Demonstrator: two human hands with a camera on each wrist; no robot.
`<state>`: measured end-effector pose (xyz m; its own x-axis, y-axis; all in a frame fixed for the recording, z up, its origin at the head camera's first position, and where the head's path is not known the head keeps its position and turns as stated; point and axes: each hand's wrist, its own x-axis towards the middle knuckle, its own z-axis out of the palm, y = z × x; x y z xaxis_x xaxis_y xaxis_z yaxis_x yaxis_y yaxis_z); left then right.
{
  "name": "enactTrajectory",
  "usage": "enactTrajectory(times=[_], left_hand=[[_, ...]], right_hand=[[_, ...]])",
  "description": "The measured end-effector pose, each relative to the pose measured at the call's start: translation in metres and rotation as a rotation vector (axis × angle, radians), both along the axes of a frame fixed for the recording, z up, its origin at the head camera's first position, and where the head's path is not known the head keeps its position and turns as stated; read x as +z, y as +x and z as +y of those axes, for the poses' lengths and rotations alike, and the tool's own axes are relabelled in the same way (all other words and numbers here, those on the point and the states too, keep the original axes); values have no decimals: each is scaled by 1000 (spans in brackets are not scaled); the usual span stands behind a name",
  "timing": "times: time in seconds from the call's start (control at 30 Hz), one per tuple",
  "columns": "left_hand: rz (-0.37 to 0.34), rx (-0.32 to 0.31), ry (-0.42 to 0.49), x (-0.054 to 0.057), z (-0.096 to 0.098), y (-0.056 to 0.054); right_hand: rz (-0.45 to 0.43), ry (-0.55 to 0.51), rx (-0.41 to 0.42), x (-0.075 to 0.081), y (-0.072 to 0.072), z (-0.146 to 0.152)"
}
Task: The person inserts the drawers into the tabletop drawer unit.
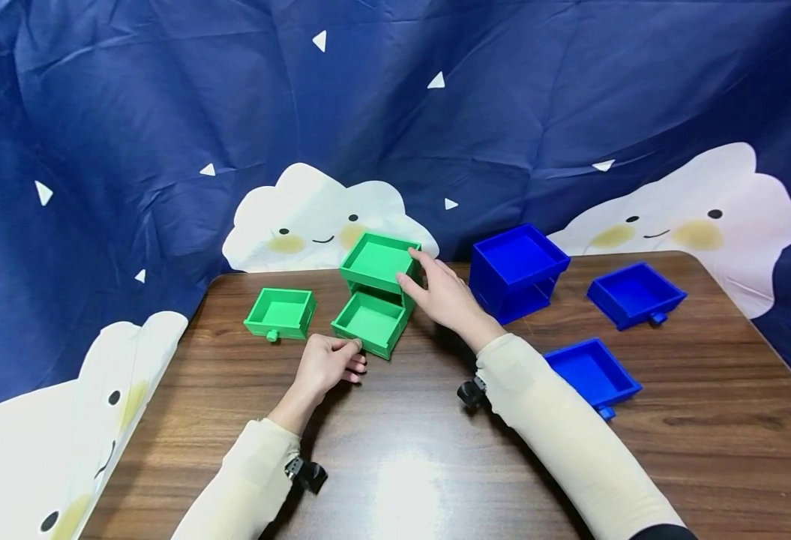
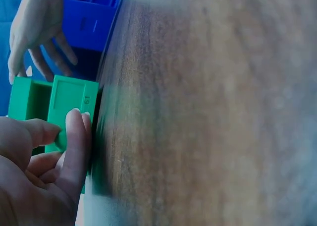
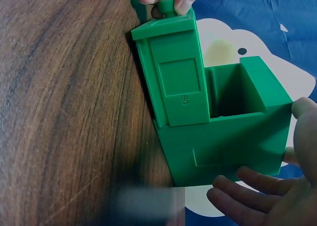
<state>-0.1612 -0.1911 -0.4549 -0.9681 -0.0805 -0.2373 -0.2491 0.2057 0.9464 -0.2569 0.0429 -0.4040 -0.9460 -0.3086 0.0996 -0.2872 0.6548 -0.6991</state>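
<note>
A green cabinet (image 1: 379,257) with a tray-like top stands near the table's back edge. Its lower drawer (image 1: 368,321) sticks well out of the front, while the space above it has no drawer. My left hand (image 1: 328,364) pinches that drawer's round knob (image 3: 167,7) between thumb and fingers. On the cabinet's right, my right hand (image 1: 445,296) has its thumb at the top's front corner and its fingers loosely extended along the side wall. Left of the cabinet lies a second green drawer (image 1: 280,309), knob toward me.
A blue cabinet (image 1: 489,289) with open front stands to the right, behind my right forearm. Two blue drawers lie loose: one (image 1: 638,291) at the far right, the other (image 1: 594,371) beside my right sleeve (image 1: 550,412). A blue cloth with clouds hangs behind the wooden table (image 1: 476,480).
</note>
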Motion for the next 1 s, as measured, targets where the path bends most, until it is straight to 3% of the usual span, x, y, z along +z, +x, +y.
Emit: enactTrajectory(times=[1.0], left_hand=[[15, 25, 24, 0, 3, -4]], right_hand=[[-3, 8, -9, 0, 0, 0]])
